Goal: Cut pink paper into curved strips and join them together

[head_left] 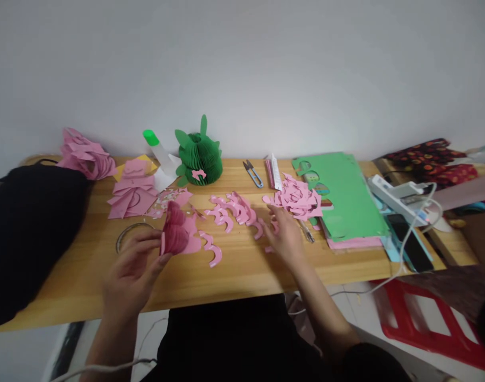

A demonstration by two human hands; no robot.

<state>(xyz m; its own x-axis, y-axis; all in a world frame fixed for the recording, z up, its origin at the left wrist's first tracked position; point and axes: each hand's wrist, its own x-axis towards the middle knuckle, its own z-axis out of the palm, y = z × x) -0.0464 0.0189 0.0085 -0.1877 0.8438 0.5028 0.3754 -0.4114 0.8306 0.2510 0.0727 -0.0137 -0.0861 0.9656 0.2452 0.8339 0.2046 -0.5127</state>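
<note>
My left hand pinches a layered pink paper shape between thumb and fingers, held a little above the table. To the right, my right hand reaches over the table with fingers stretched and apart; nothing shows in them. Its fingertips are beside curved pink paper strips and close to a heap of pink paper scraps. Between the hands lies another wavy pink strip. A green pleated paper ball with leaf shapes and a small pink bow stands behind.
Blue thread snips and a white tube lie near the wall. A green-capped glue bottle leans by pink paper sheets. Green card, a power strip and a phone occupy the right; black cloth the left.
</note>
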